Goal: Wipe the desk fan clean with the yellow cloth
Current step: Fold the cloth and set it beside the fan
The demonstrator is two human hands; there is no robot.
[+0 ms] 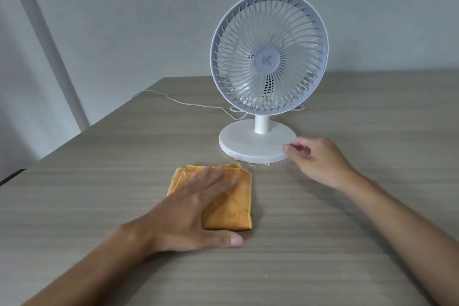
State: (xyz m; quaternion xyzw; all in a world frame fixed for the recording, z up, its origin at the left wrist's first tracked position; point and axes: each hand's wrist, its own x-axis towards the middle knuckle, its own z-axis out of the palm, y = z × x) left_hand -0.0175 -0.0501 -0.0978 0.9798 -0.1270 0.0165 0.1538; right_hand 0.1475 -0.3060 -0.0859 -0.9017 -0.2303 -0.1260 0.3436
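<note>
A white desk fan (pixel 269 54) with a round grille stands upright on a round base (pixel 244 141) at the back middle of the table. A folded yellow cloth (pixel 234 208) lies flat in front of the base. My left hand (pixel 191 208) rests over the cloth's left part, fingers spread and blurred, thumb on the table below it. My right hand (pixel 315 159) is at the base's right front edge, fingers curled, fingertips touching the rim.
The wooden table (pixel 347 243) has its left edge running diagonally. A thin white cable (pixel 183 103) trails from the fan toward that edge. Small crumbs (pixel 251 165) lie by the base's front. A grey wall stands behind.
</note>
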